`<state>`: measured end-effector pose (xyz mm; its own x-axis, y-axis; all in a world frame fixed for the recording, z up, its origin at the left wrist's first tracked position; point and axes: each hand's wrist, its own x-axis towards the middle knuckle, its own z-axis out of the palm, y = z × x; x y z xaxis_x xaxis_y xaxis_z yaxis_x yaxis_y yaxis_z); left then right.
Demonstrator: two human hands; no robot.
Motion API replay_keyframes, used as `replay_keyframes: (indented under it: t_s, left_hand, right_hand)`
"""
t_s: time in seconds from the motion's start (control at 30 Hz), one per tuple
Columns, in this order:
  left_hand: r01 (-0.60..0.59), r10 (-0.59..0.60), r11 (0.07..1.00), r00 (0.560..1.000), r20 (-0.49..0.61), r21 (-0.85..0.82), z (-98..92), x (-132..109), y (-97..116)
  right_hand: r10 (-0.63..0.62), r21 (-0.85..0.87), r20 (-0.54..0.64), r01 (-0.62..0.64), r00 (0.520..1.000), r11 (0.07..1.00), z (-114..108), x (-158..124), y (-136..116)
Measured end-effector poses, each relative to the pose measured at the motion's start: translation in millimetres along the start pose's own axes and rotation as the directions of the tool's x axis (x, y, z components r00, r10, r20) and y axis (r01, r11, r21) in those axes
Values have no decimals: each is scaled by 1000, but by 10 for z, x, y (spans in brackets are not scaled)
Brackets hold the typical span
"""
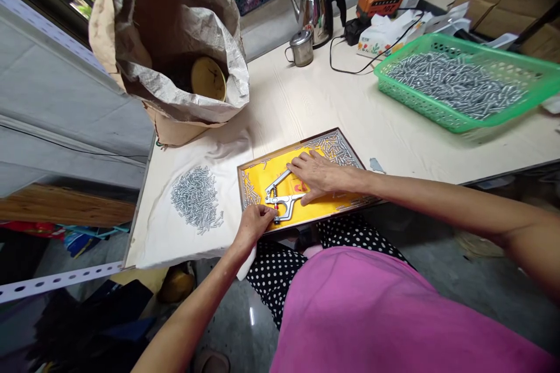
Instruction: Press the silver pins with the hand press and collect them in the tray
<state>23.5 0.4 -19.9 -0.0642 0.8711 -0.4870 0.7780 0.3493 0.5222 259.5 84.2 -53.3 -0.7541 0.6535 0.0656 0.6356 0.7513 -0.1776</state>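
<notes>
My right hand (318, 175) is around the handles of silver hand pliers (286, 205), fingers over the upper handle and thumb by the lower one. The handles stand apart, and a spring and a red part show near the jaw. At the jaw end my left hand (254, 222) is closed in a pinch; whatever lies between its fingertips is too small to make out. Both hands are over a shallow tray (301, 222) with a yellow bottom. Small silver metal pins (335, 148) lie heaped in its far right corner, with more along the left side.
Left of the tray, a pile of similar pins (196, 198) rests on white cloth. A green basket (420, 106) full of them stands at right. Behind are a large paper sack (175, 125), a metal cup (301, 49), a kettle (315, 6) and an orange power-tool battery (380, 1).
</notes>
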Motion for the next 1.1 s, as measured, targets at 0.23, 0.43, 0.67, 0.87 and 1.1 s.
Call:
replay_keyframes:
  t_s: [0.23,0.43,0.67,0.87,1.1]
  left_hand:
    - [-270,356,894,913,-201,359,118,-123,54]
    - [-601,684,615,729,34,510,200,255,296]
    - [-619,651,575,742,159,535,123,409,348]
    - [-613,655,611,747,115,501,218,353,296]
    - [-638,772,548,635,-34,542,310,254,188]
  right_hand:
    - [75,9,58,-75,995,997,-47,-58,-136]
    - [76,28,66,-78,995,997,-75,-53,-182]
    - [125,51,85,-130,988,990,-95,-163,-155]
    - [160,107,116,-173,980,979,21,-147,-300]
    - [98,98,89,-106,991,990,-132,-178,-105]
